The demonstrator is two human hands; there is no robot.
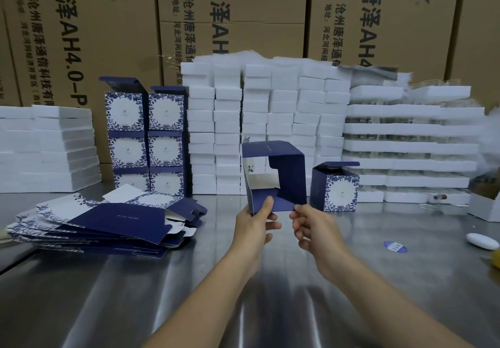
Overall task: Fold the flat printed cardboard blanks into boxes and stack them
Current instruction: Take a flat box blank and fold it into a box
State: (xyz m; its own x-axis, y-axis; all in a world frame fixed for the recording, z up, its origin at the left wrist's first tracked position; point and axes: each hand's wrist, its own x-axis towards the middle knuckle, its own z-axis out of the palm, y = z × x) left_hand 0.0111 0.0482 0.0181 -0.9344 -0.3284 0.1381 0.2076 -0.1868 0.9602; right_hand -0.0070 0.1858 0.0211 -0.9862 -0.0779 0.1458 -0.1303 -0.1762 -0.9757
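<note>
A half-formed navy box (286, 174) is held up above the middle of the steel table (189, 293), its open end facing me with a bottom flap folded in. My left hand (257, 226) grips its lower left corner, thumb on the flap. My right hand (311, 226) pinches the lower right corner of the same box. A pile of flat navy-and-white floral blanks (108, 220) lies to the left. Folded boxes (146, 136) stand stacked in two columns at the back left. One more folded box (335, 186) stands right of the held one, its lid flap up.
White foam blocks (267, 125) are stacked in tall columns behind, with more foam slabs at left (48, 147) and foam trays at right (411, 142). Brown printed cartons (86, 23) form the back wall. A white oval object (483, 240) and a blue sticker (395, 246) lie at right.
</note>
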